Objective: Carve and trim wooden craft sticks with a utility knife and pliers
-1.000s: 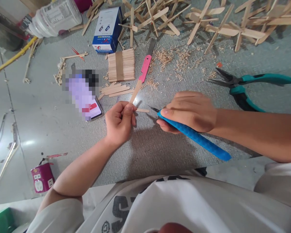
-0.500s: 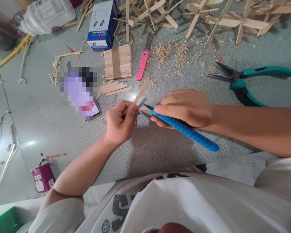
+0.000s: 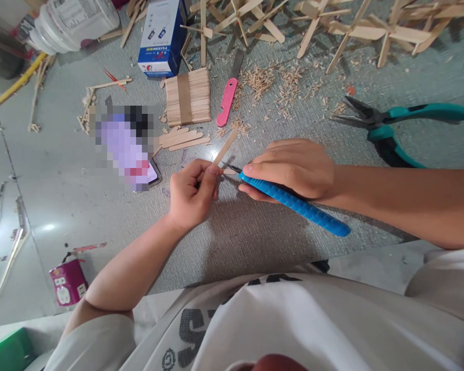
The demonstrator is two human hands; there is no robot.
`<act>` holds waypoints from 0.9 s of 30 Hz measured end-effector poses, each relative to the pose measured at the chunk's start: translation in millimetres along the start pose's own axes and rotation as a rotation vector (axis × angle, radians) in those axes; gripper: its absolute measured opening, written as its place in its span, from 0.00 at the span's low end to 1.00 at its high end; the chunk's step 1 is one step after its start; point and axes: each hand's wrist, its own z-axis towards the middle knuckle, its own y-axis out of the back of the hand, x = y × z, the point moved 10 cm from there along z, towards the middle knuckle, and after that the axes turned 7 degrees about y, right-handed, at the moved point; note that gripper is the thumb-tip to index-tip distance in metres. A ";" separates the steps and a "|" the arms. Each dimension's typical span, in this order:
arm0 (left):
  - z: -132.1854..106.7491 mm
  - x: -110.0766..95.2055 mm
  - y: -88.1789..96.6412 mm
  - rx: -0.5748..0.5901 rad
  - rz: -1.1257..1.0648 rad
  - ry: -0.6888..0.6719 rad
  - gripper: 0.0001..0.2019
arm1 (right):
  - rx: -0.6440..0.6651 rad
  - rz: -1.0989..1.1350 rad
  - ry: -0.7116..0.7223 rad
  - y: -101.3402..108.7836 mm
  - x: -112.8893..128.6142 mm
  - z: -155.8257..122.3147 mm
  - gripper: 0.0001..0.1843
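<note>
At the centre of the frame, a person's left hand [image 3: 195, 190] pinches a wooden craft stick [image 3: 225, 146] between thumb and curled fingers, the stick slanting up and to the right above a grey desk [image 3: 251, 242]. A second pale wooden strip [image 3: 229, 172] juts rightward from beside the same fingers, its inner end hidden. Just right of centre, the right hand [image 3: 288, 170] has its fingers closed around a blue-handled craft knife [image 3: 299, 202], the handle running down to the lower right and the thin dark tip pointing at the left hand; whether the tip touches the strip cannot be told. Above the hands, a banded bundle of craft sticks [image 3: 200, 98] lies beside a pink-handled blade [image 3: 227, 102], with loose craft sticks [image 3: 183, 138] below the bundle and wood chips [image 3: 258, 82] scattered to the right of the blade. Open needle-nose pliers [image 3: 379, 119] with teal grips rest at right, while assemblies of crossed sticks [image 3: 388, 35] crowd the upper right. A blue-and-white box [image 3: 160, 37] lies at upper centre-left, a partly pixelated phone [image 3: 153, 176] sits left of the left hand, and a purple socket block [image 3: 68, 282] stands at lower left
</note>
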 end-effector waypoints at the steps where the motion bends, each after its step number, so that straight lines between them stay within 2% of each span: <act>1: 0.0 -0.3 0.0 0.001 -0.001 -0.002 0.27 | -0.007 -0.003 -0.004 0.4 -0.1 0.7 0.14; 16: 0.9 -2.1 -0.4 0.006 -0.020 -0.001 0.28 | 0.058 0.004 -0.089 -6.8 -8.3 -12.8 0.22; 27: 1.8 6.7 -0.5 0.030 -0.006 0.095 0.29 | -0.072 -0.011 -0.062 -3.0 -4.4 -7.5 0.16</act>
